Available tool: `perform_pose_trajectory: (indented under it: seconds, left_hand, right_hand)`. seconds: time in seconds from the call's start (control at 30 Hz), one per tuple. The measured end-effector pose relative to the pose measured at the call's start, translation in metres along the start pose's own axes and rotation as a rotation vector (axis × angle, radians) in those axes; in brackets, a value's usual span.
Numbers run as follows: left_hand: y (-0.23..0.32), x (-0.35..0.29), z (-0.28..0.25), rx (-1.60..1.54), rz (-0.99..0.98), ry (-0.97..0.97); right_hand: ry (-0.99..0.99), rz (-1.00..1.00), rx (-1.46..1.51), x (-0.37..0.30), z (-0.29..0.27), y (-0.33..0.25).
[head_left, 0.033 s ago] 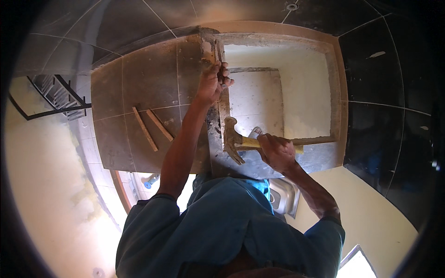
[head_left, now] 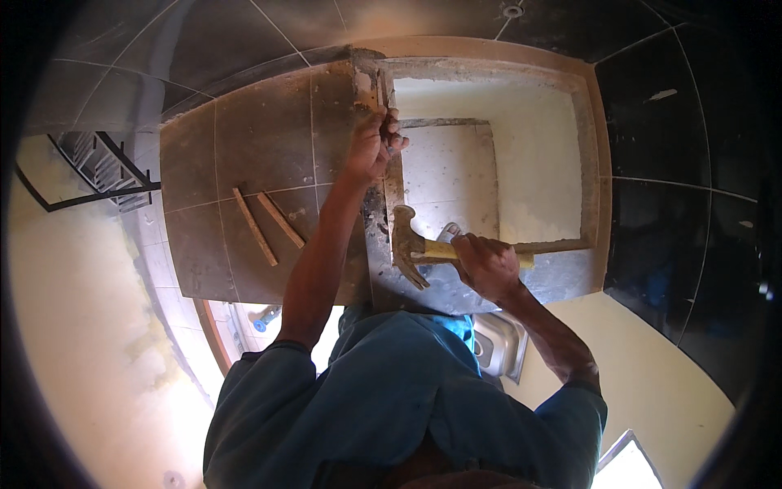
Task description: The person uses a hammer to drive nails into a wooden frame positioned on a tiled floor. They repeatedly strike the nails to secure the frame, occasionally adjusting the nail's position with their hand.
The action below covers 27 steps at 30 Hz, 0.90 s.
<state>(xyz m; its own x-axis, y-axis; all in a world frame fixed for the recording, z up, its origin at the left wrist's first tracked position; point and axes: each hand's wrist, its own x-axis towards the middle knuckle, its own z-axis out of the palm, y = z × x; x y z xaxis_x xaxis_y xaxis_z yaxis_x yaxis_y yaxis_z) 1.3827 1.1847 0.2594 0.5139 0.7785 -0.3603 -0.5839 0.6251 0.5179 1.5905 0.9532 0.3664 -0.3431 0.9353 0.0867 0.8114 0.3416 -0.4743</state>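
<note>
My right hand (head_left: 489,265) is wrapped round the yellow handle of a claw hammer (head_left: 405,236). The hammer's worn metal head points left, over the near left corner of a rectangular opening (head_left: 599,147) in the tiled counter. Farther off, my left hand (head_left: 375,147) is closed at the opening's left edge, its fingers curled round a thin, narrow strip (head_left: 380,88) that shows beyond them. Most of that strip is hidden by the hand, and its kind does not show. Two thin wooden strips (head_left: 255,226) lie on the brown tiles (head_left: 261,147), left of my left forearm.
Pale wall and floor tiles (head_left: 448,171) show down through the opening. Glossy black tiles (head_left: 660,236) cover the right wall. A metal sink (head_left: 501,346) shows below the counter's near edge, and a black metal rack (head_left: 90,175) stands at the far left.
</note>
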Motion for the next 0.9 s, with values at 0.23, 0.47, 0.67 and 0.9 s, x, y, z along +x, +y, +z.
perform_pose_trajectory:
  seconds: [0.23,0.47,0.67,0.9]
  left_hand:
    - [0.026,-0.003,0.022,-0.005,-0.016,0.078]
    - [0.034,-0.006,0.054,0.000,-0.049,0.312]
    - [0.025,-0.011,0.051,0.053,-0.003,0.323]
    - [0.014,-0.002,0.035,-0.060,-0.020,0.187]
  right_hand:
    - [0.118,-0.337,-0.086,0.051,-0.012,0.005]
    - [0.251,-0.494,-0.038,0.103,-0.037,0.009]
    - [0.264,-0.416,-0.015,0.103,-0.026,0.026]
    - [0.230,-0.425,-0.064,0.105,-0.026,0.035]
